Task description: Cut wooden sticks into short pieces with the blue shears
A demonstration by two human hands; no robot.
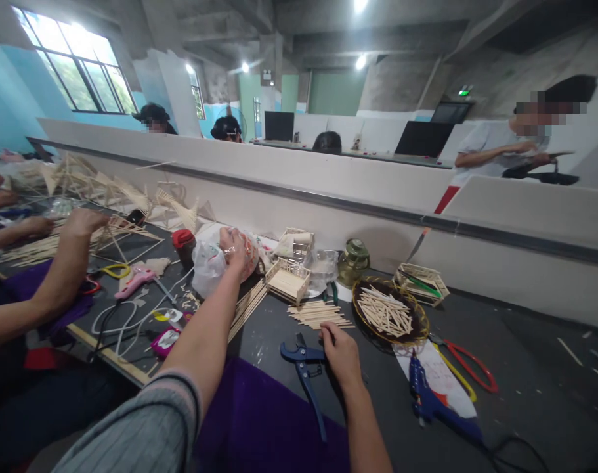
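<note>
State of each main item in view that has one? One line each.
Left hand: at plastic bag, grip unclear
Right hand: at cutter, fingers curled, grip unclear
Cutter: lying flat, handles spread
Basket: heaped with sticks
Green jar: upright, lidded
Red-lidded bottle: upright, closed
Blue glue gun: lying, power unclear
Pink glue gun: lying, power unclear
Ceiling light: on
</note>
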